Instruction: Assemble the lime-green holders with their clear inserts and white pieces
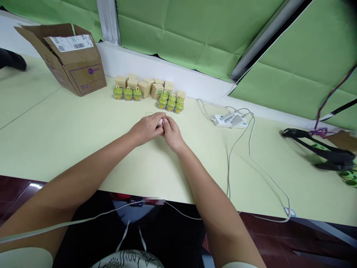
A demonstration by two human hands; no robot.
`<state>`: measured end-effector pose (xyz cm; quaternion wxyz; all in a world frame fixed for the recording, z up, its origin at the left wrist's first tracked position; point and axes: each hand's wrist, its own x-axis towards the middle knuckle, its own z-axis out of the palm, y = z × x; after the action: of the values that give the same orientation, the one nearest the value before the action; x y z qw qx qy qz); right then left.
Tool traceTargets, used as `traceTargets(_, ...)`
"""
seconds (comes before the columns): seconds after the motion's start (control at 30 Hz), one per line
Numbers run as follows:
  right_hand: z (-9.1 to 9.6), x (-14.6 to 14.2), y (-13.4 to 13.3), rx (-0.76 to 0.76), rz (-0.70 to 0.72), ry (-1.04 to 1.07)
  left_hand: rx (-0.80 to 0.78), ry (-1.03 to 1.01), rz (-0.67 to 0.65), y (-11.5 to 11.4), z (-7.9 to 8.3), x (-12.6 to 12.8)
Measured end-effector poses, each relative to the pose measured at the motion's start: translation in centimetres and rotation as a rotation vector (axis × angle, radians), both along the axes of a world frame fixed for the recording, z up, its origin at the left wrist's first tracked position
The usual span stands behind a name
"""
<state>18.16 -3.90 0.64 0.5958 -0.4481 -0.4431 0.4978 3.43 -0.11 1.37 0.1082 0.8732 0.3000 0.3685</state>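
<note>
My left hand and my right hand meet above the table, fingers closed together. Between them shows a small, smooth white object; most of it is covered by my fingers, so its kind stays unclear. A thin pale line, perhaps a cord, loops out just behind my left hand. Beyond my hands stands a cluster of small clear jars with green lids, each lid topped by a ring. Further left sit three more such jars in a row.
Several small tan cartons line the wall behind the jars. An open cardboard box stands at the back left. On the right lie a white power strip with trailing cables and a black stand-like object. A phone is below the table edge.
</note>
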Motion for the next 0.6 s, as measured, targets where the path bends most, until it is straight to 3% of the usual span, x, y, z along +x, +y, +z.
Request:
traceTargets(0.17,-0.1,-0.1,0.0,-0.001,-0.014,0.000,-0.059,0.038,0.001,-0.2,0.5,-0.3)
traceTargets(0.33,0.8,0.6,-0.2,-0.082,0.110,0.081,-0.089,0.035,-0.027,-0.5,1.0,-0.6)
traceTargets(0.6,1.1,1.1,-0.3,-0.115,0.148,0.053,-0.076,0.067,-0.056,-0.1,0.4,-0.6)
